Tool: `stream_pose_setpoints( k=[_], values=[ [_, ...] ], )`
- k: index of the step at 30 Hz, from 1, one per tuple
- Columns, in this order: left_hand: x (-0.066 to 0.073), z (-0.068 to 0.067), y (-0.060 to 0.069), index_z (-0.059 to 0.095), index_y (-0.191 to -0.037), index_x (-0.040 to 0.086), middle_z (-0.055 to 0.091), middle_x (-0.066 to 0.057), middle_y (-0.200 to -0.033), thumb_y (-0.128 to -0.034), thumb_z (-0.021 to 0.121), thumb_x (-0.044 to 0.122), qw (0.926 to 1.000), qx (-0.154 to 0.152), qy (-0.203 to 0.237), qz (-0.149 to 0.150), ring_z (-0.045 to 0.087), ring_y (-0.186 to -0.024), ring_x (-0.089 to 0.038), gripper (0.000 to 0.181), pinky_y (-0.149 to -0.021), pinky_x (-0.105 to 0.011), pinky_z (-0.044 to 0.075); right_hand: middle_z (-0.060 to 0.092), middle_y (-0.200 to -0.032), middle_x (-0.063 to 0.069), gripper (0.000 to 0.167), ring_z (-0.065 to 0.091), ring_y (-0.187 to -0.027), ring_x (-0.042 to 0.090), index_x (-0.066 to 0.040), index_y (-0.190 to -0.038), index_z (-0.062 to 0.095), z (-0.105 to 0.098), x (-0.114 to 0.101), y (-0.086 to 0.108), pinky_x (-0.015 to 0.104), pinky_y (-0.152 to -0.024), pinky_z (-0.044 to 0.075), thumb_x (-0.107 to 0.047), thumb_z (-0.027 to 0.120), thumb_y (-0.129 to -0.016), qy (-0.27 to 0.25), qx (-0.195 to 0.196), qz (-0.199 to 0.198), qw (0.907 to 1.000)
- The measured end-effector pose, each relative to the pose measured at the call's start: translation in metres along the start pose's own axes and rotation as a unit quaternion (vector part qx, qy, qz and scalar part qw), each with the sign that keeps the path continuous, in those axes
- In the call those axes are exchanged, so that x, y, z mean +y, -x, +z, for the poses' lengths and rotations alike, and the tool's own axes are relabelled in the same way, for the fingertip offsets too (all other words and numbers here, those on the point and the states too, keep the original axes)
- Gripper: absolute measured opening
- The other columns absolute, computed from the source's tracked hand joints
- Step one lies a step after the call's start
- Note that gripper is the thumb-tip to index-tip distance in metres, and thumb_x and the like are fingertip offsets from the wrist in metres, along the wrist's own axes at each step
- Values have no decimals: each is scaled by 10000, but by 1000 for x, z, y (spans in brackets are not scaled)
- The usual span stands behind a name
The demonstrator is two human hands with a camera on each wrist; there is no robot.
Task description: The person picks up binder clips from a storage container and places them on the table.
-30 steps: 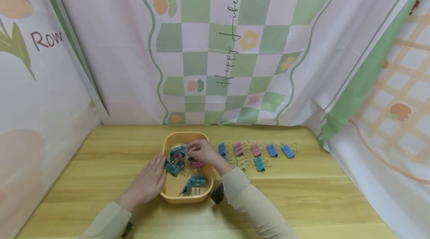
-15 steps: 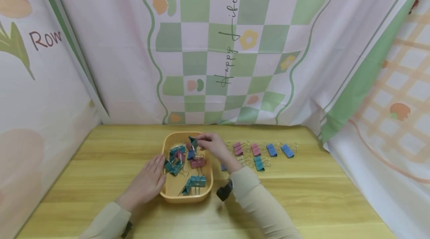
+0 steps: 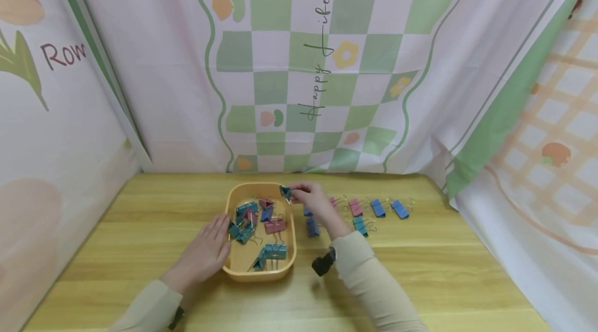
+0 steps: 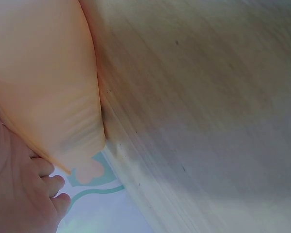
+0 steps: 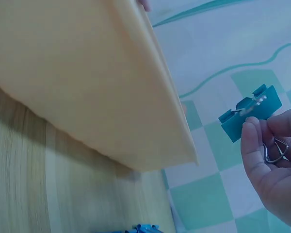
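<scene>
My right hand (image 3: 317, 205) pinches a teal binder clip (image 3: 285, 192) just above the far right corner of a yellow-orange plastic bin (image 3: 259, 276). Seen from the right wrist, thumb and fingers grip the wire handle of this teal clip (image 5: 250, 112), its body pointing away from the palm. My left hand (image 3: 202, 250) rests along the bin's left rim with its fingers fairly straight; in the left wrist view, fingertips (image 4: 53, 185) lie at the rim. Inside the bin are several teal clips (image 3: 275, 252), pink clips (image 3: 275, 226) and a blue clip (image 3: 267, 213).
Right of the bin, binder clips lie in two rows on the wooden table (image 3: 420, 275): blue clips (image 3: 399, 210), a pink clip (image 3: 355, 207) and a teal clip (image 3: 360, 226) among them. My right hand partly covers others. A printed curtain (image 3: 308, 88) stands behind the table.
My right hand has come up out of the bin with the teal clip and moved right to the rim. My left hand has stayed in place.
</scene>
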State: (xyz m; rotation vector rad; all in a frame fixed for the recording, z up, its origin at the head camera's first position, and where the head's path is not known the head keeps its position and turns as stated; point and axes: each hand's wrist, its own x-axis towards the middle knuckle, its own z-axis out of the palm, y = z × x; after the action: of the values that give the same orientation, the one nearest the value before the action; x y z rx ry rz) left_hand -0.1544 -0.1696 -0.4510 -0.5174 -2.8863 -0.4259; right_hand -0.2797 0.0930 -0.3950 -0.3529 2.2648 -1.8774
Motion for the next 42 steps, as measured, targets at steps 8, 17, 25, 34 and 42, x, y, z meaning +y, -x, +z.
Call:
stream_pose_setpoints(
  k=[8, 17, 25, 34, 42],
  values=[
    [0, -1, 0, 253, -1397, -99, 202, -234, -1466, -973, 409, 236, 10000, -27, 20, -14, 193, -1336, -375, 562, -1076, -468, 182, 615, -912, 117, 221, 597, -843, 221, 62, -1093, 611, -12, 4, 2, 460, -858, 476, -33, 491, -934, 126, 71, -66, 9999],
    [1, -2, 0, 255, -1394, -105, 198, -236, -1465, -973, 408, 231, 10000, -72, 43, -24, 193, -1335, -379, 559, -1077, -469, 179, 610, -930, 141, 216, 576, -909, 313, 110, -1094, 595, -23, 7, 8, 445, -856, 479, 30, 504, -915, 4, -45, -307, 9995],
    [2, -2, 0, 258, -1391, -109, 200, -241, -1461, -974, 405, 226, 10000, -26, 22, -2, 196, -1332, -382, 555, -1075, -474, 185, 609, -983, 147, 287, 598, -928, 305, 61, -1189, 545, -41, 6, 13, 218, -579, 499, -24, 533, -915, 9, -35, -127, 9999],
    [3, -3, 0, 256, -1392, -107, 199, -239, -1463, -976, 403, 230, 10000, -37, 54, -28, 189, -1335, -379, 555, -1073, -480, 192, 560, -1029, 168, 319, 584, -823, 207, 85, -1220, 478, -69, 11, 19, 301, -693, 524, -25, 516, -923, 6, 158, -77, 9998],
    [3, -2, 0, 254, -1393, -105, 204, -239, -1461, -973, 408, 233, 10000, -8, 61, -30, 194, -1334, -380, 560, -1073, -480, 194, 516, -1129, 245, 312, 576, -886, 177, 111, -1230, 426, -98, 13, 26, 372, -880, 474, -7, 467, -944, 83, 515, -160, 9985]
  ],
)
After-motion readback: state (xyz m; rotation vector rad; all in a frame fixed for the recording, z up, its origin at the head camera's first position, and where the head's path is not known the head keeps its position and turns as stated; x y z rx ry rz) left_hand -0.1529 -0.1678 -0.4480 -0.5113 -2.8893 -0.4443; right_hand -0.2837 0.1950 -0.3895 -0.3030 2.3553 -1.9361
